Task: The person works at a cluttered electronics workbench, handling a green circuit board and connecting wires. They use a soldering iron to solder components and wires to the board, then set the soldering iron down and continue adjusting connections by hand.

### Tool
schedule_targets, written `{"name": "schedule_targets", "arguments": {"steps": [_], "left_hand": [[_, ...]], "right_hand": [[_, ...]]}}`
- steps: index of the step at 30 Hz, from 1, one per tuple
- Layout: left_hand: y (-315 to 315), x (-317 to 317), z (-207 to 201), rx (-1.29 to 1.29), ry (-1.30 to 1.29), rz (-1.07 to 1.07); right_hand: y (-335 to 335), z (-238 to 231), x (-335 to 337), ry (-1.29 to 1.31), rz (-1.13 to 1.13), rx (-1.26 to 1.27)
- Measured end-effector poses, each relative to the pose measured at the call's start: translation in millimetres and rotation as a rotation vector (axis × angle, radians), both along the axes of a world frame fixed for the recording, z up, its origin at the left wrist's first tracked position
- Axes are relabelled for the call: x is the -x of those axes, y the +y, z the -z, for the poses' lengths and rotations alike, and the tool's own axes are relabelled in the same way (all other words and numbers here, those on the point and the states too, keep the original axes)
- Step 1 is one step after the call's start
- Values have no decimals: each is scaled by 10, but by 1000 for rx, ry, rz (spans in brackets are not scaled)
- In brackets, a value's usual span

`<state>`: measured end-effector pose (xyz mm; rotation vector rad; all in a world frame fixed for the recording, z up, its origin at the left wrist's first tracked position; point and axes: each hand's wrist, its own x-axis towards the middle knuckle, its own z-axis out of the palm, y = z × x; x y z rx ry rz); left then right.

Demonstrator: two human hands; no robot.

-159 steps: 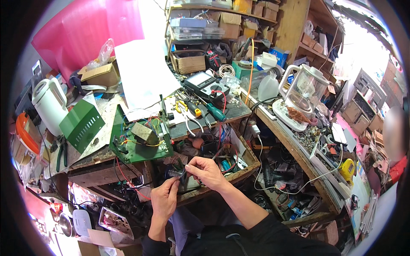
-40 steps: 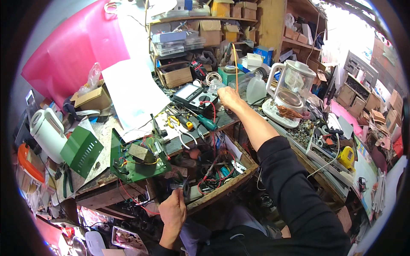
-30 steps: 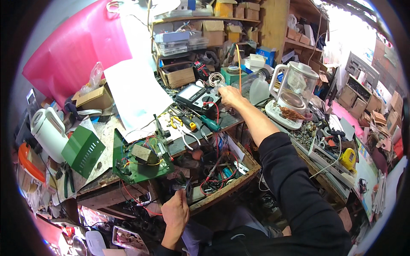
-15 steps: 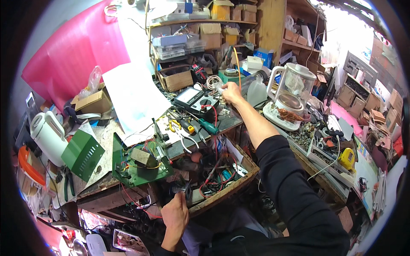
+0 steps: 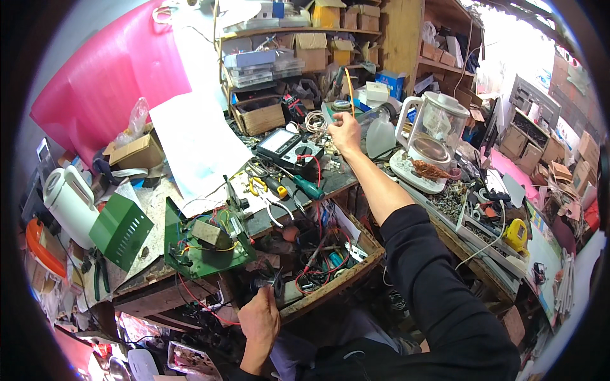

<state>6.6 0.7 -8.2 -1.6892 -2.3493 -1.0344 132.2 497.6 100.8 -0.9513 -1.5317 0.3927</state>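
Clutter covers a worn table point(image 5: 337, 184) with an open wooden drawer point(image 5: 343, 278) below it. At lower centre, the person's left hand point(image 5: 260, 317) is closed in a pinch on a thin dark piece point(image 5: 277, 278), held upright at the drawer's left end; its exact kind is hard to tell. The right hand point(image 5: 345, 132) is stretched out over the table's far side, fingers bent, near a coil of pale cable point(image 5: 316, 122); how far its fingers are closed, and whether they grip anything, cannot be told.

Pale print marks a blue box point(image 5: 389, 82) at the back, and a black meter point(image 5: 279, 143) has a pale display and a round dial with markings; all of it is too small to read.

Left of centre, green sheet metal forms a chassis point(image 5: 210, 260) carrying a boxy metal part and coloured wires. A bent green cover point(image 5: 121, 232) with a row of slots stands farther left, near a smooth white jug point(image 5: 70, 203). Between chassis and meter lie a teal-handled screwdriver point(image 5: 308, 188) and pliers point(image 5: 269, 209) with pale, curved handles. At right, a clear jug point(image 5: 438, 133) has a white lid and handle.
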Motion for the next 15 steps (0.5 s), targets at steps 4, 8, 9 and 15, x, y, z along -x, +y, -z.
{"name": "schedule_targets", "arguments": {"steps": [4, 8, 9, 15], "left_hand": [[-1, -1, 8, -1, 16, -2], [4, 0, 9, 4, 12, 0], [1, 1, 14, 4, 12, -1], [3, -8, -21, 14, 3, -7]], "right_hand": [[-54, -40, -34, 243, -58, 41], [-95, -98, -38, 362, -95, 11], [-121, -109, -23, 392, -125, 18], [-184, -160, -37, 468, -217, 52]]}}
